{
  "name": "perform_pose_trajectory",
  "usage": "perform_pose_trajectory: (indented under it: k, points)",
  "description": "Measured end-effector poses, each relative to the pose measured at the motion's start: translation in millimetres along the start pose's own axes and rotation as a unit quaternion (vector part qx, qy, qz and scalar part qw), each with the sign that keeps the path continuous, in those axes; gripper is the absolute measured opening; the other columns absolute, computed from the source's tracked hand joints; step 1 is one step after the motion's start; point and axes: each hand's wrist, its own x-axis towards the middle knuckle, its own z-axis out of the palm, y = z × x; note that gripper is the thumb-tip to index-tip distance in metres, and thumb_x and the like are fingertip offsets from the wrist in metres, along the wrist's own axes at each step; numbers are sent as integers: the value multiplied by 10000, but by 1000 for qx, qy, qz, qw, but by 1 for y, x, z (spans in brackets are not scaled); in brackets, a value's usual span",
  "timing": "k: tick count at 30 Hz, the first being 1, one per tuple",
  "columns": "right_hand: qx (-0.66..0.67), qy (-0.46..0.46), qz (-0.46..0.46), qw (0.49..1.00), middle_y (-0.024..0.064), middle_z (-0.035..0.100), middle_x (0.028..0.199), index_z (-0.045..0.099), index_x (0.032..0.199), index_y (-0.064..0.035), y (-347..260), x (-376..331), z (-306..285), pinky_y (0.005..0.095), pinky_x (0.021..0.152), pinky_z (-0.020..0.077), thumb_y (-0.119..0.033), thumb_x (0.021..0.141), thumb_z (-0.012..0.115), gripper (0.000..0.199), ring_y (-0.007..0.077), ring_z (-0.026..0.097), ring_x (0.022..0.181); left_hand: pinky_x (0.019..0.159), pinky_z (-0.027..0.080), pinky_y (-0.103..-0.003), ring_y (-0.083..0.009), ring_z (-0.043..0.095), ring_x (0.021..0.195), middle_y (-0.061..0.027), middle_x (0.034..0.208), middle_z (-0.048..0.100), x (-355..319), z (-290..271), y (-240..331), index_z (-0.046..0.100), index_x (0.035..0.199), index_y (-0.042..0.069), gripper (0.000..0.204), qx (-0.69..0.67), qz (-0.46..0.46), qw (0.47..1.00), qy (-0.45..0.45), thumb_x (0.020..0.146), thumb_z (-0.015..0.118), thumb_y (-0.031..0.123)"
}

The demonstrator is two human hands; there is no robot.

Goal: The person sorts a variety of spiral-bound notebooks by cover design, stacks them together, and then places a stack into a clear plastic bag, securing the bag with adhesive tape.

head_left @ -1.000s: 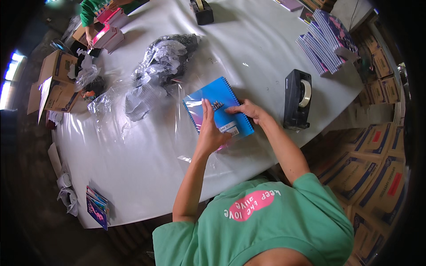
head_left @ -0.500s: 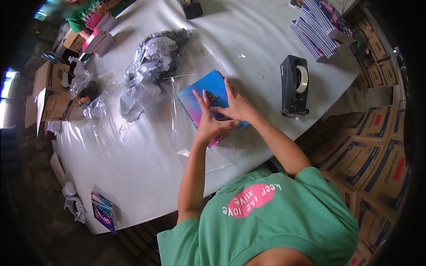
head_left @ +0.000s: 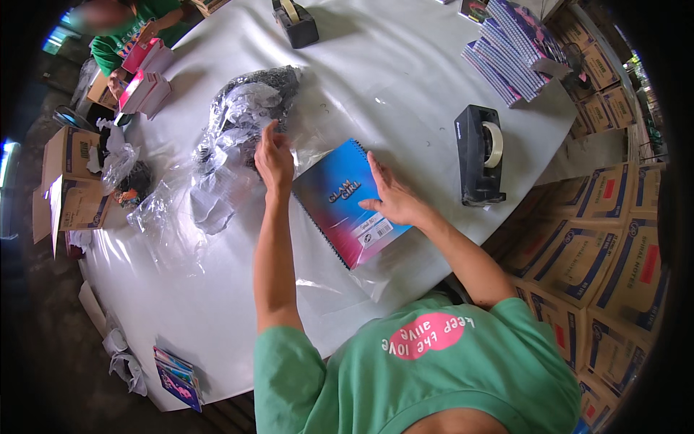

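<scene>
A spiral notebook (head_left: 347, 199) with a blue-to-pink cover lies tilted on the white-covered table. Flat on its right part rests my right hand (head_left: 394, 195), fingers stretched and thumb apart. Clear plastic film (head_left: 322, 278) shows around the notebook's lower and left edges. Left of the notebook, my left hand (head_left: 275, 160) is raised beside a heap of crumpled clear plastic (head_left: 249, 108), its fingers drawn together. What those fingers hold, if anything, I cannot make out. To the right of my right hand stands a black tape dispenser (head_left: 478, 155) with a roll of tape.
A second tape dispenser (head_left: 295, 23) is at the far edge. Stacked spiral notebooks (head_left: 506, 58) lie far right. Brown cartons (head_left: 578, 246) pile up beside the table. At left is an opened carton (head_left: 79, 173); a co-worker (head_left: 134, 29) handles pink-covered books (head_left: 144, 90). More notebooks (head_left: 177, 380) sit near left.
My left hand has left the notebook and moved left and away to the plastic heap. My right hand has flattened on the cover, which now shows more fully.
</scene>
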Motion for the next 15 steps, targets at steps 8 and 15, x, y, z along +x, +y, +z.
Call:
perform_pose_trajectory:
  k: [8, 15]
  points:
    - [37, 43, -24, 998, 246, 120, 1469, -100, 1434, -66, -1, -6, -4, 384, 1090, 230, -354, 833, 632, 990, 376, 212, 1345, 1072, 247, -474, -363, 210, 1356, -179, 1458, 245, -153, -22, 58, 331, 1382, 48, 836, -10, 116, 963, -244, 667, 751, 152]
    - [-148, 309, 155, 927, 240, 129, 1470, 258, 1372, 61, 101, -53, -4, 384, 1097, 230, -216, 886, 529, 621, 350, 151, 1368, 1097, 178, -466, -343, 148, 1381, -163, 1495, 170, -158, -15, 47, 222, 1419, 17, 943, 20, 108, 959, -262, 692, 732, 337]
